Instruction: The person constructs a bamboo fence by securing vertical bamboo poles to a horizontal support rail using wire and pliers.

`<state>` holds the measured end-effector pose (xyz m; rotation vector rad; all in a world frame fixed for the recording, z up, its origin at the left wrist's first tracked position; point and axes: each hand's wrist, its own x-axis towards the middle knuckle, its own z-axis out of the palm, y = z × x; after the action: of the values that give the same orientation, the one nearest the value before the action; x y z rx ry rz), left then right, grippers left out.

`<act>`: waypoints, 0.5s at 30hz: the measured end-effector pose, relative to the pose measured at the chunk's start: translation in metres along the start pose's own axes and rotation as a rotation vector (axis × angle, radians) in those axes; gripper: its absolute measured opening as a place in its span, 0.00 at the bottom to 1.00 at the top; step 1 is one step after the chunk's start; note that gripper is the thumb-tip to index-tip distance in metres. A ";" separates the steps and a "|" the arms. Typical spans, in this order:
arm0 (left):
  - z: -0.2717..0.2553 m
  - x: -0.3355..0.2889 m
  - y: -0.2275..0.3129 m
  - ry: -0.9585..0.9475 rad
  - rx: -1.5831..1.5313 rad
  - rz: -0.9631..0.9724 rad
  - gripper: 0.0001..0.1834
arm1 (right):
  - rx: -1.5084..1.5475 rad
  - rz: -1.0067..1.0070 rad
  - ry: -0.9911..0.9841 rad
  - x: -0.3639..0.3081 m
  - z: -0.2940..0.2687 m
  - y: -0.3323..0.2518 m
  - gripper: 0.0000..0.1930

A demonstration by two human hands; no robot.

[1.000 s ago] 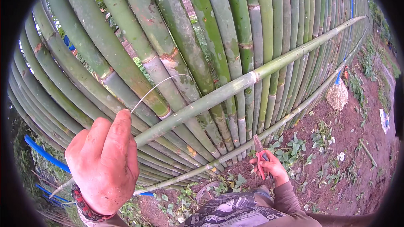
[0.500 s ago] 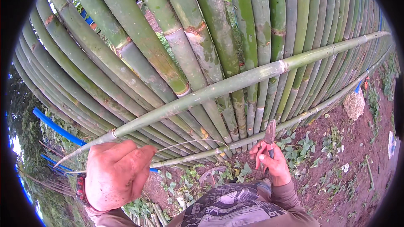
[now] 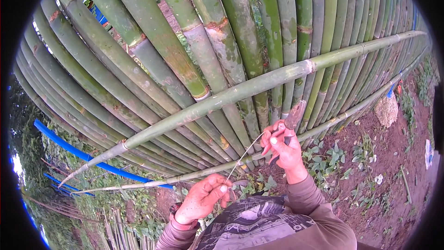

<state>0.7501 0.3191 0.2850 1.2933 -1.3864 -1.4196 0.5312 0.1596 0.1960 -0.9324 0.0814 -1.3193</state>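
A thin wire runs taut and slanting between my two hands, across the lower horizontal bamboo pole. My left hand, below that pole, is closed with fingertips pinching the wire's lower end. Just above the pole, my right hand grips a pair of pliers, its worn metal jaws pointing up. The fingertips of this hand also pinch the upper end of the wire. Behind the wire stands a row of upright green bamboo poles.
A thicker horizontal bamboo pole crosses the uprights higher up. Blue tubing lies at the left. To the right, a pale stone-like lump rests against the fence base, beside low leafy plants and bare soil.
My left hand has dropped and moved right, nearer my right hand. My right hand has shifted up and slightly left with the pliers, and now pinches the wire, which has straightened.
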 end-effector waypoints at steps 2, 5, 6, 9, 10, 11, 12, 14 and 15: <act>0.001 0.002 -0.013 -0.078 -0.163 -0.122 0.10 | -0.202 -0.068 0.020 0.004 -0.003 -0.004 0.13; -0.018 -0.007 -0.013 -0.057 -0.257 -0.041 0.10 | -0.538 -0.254 0.082 0.011 -0.014 -0.013 0.15; -0.020 -0.012 -0.010 -0.008 -0.296 0.053 0.10 | -0.481 -0.243 0.104 0.010 -0.017 -0.019 0.16; -0.015 -0.023 0.004 0.252 -0.162 0.302 0.10 | -0.328 -0.213 0.127 0.005 -0.031 -0.019 0.16; -0.012 -0.022 0.010 0.332 -0.107 0.328 0.10 | -0.345 -0.204 0.128 0.002 -0.034 -0.016 0.16; -0.010 -0.017 0.012 0.344 -0.109 0.329 0.10 | -0.363 -0.195 0.129 0.000 -0.035 -0.011 0.16; -0.009 -0.011 0.013 0.418 -0.100 0.390 0.10 | -0.360 -0.189 0.120 -0.005 -0.035 -0.006 0.16; -0.009 -0.001 0.016 0.494 -0.086 0.474 0.11 | -0.373 -0.108 0.145 -0.014 -0.035 0.002 0.16; -0.009 0.004 0.019 0.500 -0.083 0.482 0.11 | -0.371 -0.111 0.136 -0.016 -0.035 0.006 0.16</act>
<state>0.7551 0.3105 0.3037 1.0675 -1.1724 -0.7553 0.5117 0.1539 0.1626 -1.1707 0.3952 -1.4990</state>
